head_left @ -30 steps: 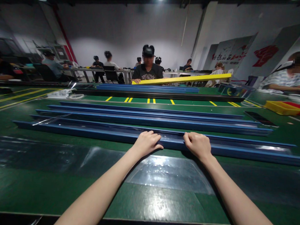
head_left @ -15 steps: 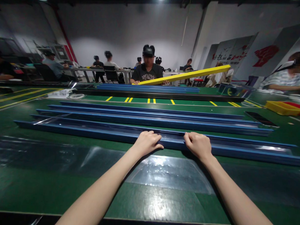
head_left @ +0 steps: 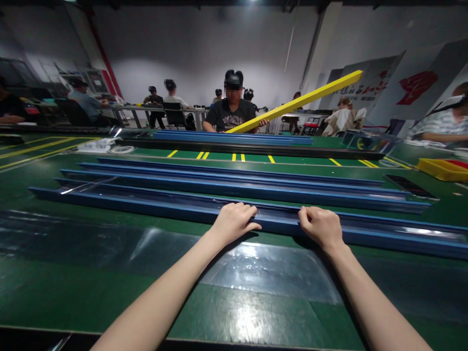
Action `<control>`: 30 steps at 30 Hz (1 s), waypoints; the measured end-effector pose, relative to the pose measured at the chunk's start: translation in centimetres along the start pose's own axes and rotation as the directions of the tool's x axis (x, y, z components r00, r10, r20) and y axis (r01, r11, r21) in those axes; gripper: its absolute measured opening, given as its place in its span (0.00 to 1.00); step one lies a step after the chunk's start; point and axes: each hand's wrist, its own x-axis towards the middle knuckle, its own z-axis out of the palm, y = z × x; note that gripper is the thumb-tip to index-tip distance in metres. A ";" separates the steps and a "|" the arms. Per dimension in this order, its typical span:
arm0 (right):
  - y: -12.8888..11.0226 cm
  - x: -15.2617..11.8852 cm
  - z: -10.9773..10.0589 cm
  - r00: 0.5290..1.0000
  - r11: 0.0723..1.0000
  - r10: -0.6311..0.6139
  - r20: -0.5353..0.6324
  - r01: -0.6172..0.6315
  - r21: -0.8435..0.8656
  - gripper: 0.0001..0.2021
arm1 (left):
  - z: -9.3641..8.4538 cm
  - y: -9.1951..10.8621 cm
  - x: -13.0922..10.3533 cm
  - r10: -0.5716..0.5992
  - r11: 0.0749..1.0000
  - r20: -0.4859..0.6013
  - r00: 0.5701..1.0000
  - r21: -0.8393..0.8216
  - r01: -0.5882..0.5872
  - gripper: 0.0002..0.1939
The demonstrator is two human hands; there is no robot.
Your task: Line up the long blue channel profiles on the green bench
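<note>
The left hand (head_left: 237,220) and the right hand (head_left: 323,226) are curled over the near wall of a long blue rail (head_left: 139,207), a short gap between them. A clear plastic sheet (head_left: 269,265) lies flat on the green desk (head_left: 212,324), on the near side of that rail. Just beyond is another blue rail (head_left: 256,189), with a phone (head_left: 411,187) near its right end. Across the desk, a person in a dark shirt (head_left: 231,114) holds a yellow bar (head_left: 303,101) tilted.
</note>
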 end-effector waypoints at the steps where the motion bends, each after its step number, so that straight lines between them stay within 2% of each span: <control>1: 0.4 -0.1 0.0 1.000 1.000 0.012 -0.008 -0.012 -0.009 0.22 | -0.1 0.1 0.0 0.004 1.000 -0.012 1.000 -0.001 -0.004 0.18; 9: 2.8 -0.5 0.2 0.997 0.997 0.059 -0.044 -0.061 -0.050 0.22 | -0.3 0.3 0.1 -0.040 0.998 -0.003 0.999 -0.044 0.040 0.15; 15: 2.7 -0.5 0.1 0.997 0.997 0.061 -0.057 -0.063 -0.046 0.21 | -0.5 0.5 0.3 -0.104 0.992 0.041 0.994 -0.073 0.107 0.14; 22: 2.7 -0.5 0.0 0.996 0.997 0.062 -0.062 -0.065 -0.040 0.21 | -0.7 0.5 0.4 -0.126 0.983 0.074 0.989 -0.125 0.134 0.15; 30: 2.7 -0.6 0.0 0.996 0.997 0.063 -0.056 -0.066 -0.048 0.21 | -0.7 0.5 0.5 -0.098 0.991 0.090 0.991 -0.081 0.106 0.16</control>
